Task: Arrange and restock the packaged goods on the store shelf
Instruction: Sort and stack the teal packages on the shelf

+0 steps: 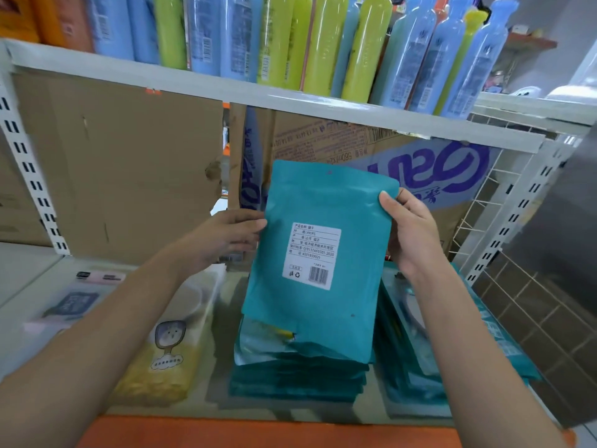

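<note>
I hold a teal pouch (pixel 323 202) upright above the shelf, its white barcode label facing me. My left hand (pixel 226 236) grips its left edge, fingers behind and thumb in front. My right hand (pixel 408 231) pinches its upper right edge. Directly below lies a flat stack of the same teal pouches (pixel 297 376) on the shelf board (pixel 226 321). More teal packets (pixel 416 360) lie in a second pile to the right.
Clear packets with yellow contents (pixel 161 360) lie left of the stack, pale packets (pixel 64 305) further left. Cardboard boxes (pixel 122 163) fill the back. The upper shelf (pixel 226 88) carries blue and green bottles (pixel 326 43). A wire grid (pixel 484 202) closes the right side.
</note>
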### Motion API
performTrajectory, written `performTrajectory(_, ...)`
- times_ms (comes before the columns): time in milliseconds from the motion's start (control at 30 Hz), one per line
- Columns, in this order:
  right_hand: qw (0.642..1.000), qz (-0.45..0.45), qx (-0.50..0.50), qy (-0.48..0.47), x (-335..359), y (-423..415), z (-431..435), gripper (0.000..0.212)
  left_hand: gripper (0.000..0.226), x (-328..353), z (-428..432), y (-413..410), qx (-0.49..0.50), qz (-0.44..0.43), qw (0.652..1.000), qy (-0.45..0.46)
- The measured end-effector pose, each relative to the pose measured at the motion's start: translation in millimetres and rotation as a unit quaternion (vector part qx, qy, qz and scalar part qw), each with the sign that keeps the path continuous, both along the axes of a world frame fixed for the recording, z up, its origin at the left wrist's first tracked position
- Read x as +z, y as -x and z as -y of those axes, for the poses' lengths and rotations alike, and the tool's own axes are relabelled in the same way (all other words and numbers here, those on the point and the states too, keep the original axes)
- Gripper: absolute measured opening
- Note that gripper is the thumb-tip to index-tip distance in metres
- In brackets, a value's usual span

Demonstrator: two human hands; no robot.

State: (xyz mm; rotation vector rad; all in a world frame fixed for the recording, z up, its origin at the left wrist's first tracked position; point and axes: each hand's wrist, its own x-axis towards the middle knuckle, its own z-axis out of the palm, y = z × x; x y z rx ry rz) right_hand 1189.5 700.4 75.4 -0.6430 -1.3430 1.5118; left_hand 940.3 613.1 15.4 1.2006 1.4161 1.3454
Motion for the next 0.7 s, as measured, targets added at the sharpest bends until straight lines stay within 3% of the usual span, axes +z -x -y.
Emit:
performTrajectory(167,1.0,0.017,-0.017,0.018,4.3,-7.4,-3.7,0.008,0.07,12.0,-3.9,-14.0,-0.05,-0.001,0.999,0.019)
performTrajectory(333,0.998,0.031,-0.041,0.042,4.2,-11.5,-7.3,0.007,0.084,13.7,-2.2,-29.2,-0.09,0.027,0.995,0.032)
performTrajectory(400,0.997,0.037,-0.052,0.04,1.2,-12.5,-10.6,0.007,0.077,15.3,-1.1,-34.5,-0.089,0.024,0.995,0.035)
performTrajectory(533,0.966,0.191,-0.159,-0.076,-10.6,-16.6,-16.7,0.014,0.014,18.4,-1.0,-41.8,-0.026,0.075,0.996,0.051)
performTrajectory(600,0.941,0.253,-0.159,-0.162,-16.3,-21.7,-9.9,0.03,0.007,17.5,-1.6,-41.8,0.009,0.105,0.993,0.056)
performTrajectory(700,0.911,0.287,-0.054,-0.29,-26.6,-29.8,11.2,0.049,0.004,15.0,-3.4,-39.4,0.068,0.141,0.985,0.067)
